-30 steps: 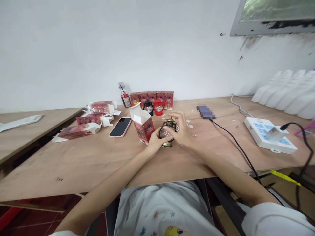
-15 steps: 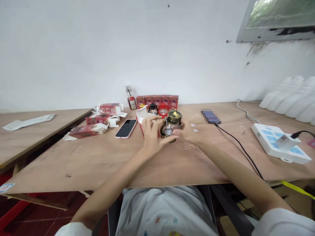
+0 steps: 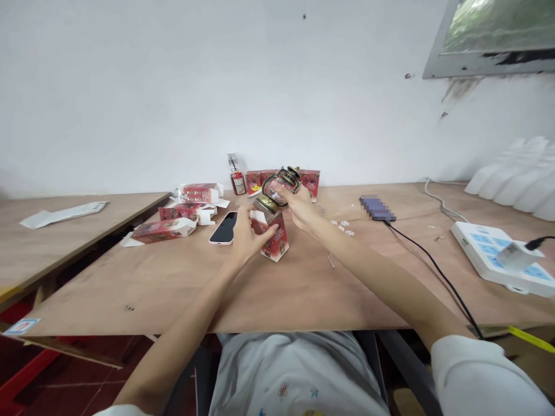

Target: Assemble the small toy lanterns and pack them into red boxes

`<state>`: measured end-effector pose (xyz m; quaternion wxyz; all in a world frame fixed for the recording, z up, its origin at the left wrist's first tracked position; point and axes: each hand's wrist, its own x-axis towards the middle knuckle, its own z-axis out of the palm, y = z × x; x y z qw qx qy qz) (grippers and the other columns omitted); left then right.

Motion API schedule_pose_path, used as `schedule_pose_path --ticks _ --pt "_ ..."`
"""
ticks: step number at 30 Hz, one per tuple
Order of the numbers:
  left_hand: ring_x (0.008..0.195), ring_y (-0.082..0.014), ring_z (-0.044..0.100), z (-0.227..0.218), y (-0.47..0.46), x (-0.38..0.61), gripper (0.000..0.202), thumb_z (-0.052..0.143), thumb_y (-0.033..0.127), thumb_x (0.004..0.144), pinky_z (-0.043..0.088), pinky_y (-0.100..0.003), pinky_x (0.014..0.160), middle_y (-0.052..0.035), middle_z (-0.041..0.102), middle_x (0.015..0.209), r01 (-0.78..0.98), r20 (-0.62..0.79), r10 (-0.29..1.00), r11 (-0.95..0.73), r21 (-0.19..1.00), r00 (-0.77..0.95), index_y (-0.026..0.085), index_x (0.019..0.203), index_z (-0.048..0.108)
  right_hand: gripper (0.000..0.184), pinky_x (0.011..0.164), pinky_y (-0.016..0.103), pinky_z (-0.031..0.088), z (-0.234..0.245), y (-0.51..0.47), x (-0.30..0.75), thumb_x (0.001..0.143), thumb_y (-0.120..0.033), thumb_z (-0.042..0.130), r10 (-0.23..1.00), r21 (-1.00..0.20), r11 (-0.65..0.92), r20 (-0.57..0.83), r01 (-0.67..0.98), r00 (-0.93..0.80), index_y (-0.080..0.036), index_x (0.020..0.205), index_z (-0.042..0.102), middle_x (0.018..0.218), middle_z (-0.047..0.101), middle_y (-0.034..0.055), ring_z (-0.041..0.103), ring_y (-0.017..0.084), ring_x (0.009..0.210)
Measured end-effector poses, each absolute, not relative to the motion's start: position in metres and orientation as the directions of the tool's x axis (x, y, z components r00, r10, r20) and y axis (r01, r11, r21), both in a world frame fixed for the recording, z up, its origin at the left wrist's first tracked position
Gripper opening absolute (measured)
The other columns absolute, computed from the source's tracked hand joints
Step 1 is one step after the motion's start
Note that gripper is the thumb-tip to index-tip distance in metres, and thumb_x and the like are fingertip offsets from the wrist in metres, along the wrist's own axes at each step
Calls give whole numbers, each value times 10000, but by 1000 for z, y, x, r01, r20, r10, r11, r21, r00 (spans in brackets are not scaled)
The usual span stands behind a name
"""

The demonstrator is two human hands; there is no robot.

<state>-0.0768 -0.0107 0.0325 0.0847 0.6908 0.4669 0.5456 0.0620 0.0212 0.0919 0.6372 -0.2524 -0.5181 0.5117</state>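
Observation:
In my right hand (image 3: 299, 203) is a small bronze-coloured lantern (image 3: 277, 189) with a clear globe, tilted so its base points down to the left. My left hand (image 3: 249, 237) grips a red printed carton (image 3: 276, 241) with white flaps at its top. The lantern's base is right at the carton's open top; whether its edge has passed inside I cannot tell. Part of the carton is hidden behind my left fingers.
A phone (image 3: 223, 229) lies left of my left hand, and opened red boxes (image 3: 165, 229) lie beyond it. Small red boxes (image 3: 310, 182) line the wall. To the right are white bits (image 3: 346, 230), a charging phone (image 3: 377, 209) and a power strip (image 3: 498, 257).
The lantern has gone from upright between both hands to tilted over the carton in my right hand. My left hand has moved from the lantern to the carton, which now shows in front.

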Motion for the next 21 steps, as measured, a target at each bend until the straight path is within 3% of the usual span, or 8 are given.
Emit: schedule_pose_path --ticks 2,5,7,10,14,18,21 --pt "730 -156 614 27 -11 -75 566 713 429 686 484 -298 712 1 557 855 521 649 760 -542 660 -31 210 1078 368 528 840 329 498 88 24 61 585 -556 740 908 -859 404 417 -316 27 -183 906 547 979 660 63 619 172 894" --pt "777 -163 649 18 -13 -71 622 736 431 650 486 -277 689 -47 576 1014 506 656 754 -548 666 -48 219 1073 333 523 901 360 463 82 27 65 594 -488 753 885 -878 466 460 -111 76 -185 961 535 1033 646 71 608 192 959" --pt "825 -182 661 13 -13 -68 629 742 424 633 486 -280 692 -72 566 1085 513 641 765 -528 677 -58 221 1067 334 581 924 387 440 79 27 70 548 -436 792 874 -870 483 486 97 10 -188 1001 526 1059 636 78 597 217 990" --pt "863 -198 663 7 -12 -66 619 729 399 644 485 -292 720 -77 573 1091 549 628 775 -494 674 -73 223 1085 331 681 926 409 422 81 20 75 544 -362 800 822 -762 566 553 315 -141 -218 1126 477 1133 607 73 584 237 1010" --pt "858 -192 663 5 -14 -65 610 702 386 671 483 -304 740 -88 558 1128 554 637 767 -499 666 -76 223 1112 314 645 892 373 413 87 9 76 634 -304 725 701 -592 707 660 386 -272 -263 1199 416 1194 567 47 573 228 1018" --pt "884 -200 652 2 -15 -65 620 697 362 678 485 -322 771 -64 588 1039 552 645 760 -503 665 -84 227 1136 302 482 743 300 406 88 13 75 643 -357 714 747 -595 661 583 457 -321 -244 1033 454 936 612 -6 578 183 797" --pt "907 -202 644 -1 -13 -67 622 687 367 696 493 -338 795 -73 582 1061 561 668 743 -534 632 -45 227 1161 299 458 703 265 375 88 21 77 604 -378 750 773 -600 629 548 495 -319 -233 925 456 848 597 -26 553 166 759"
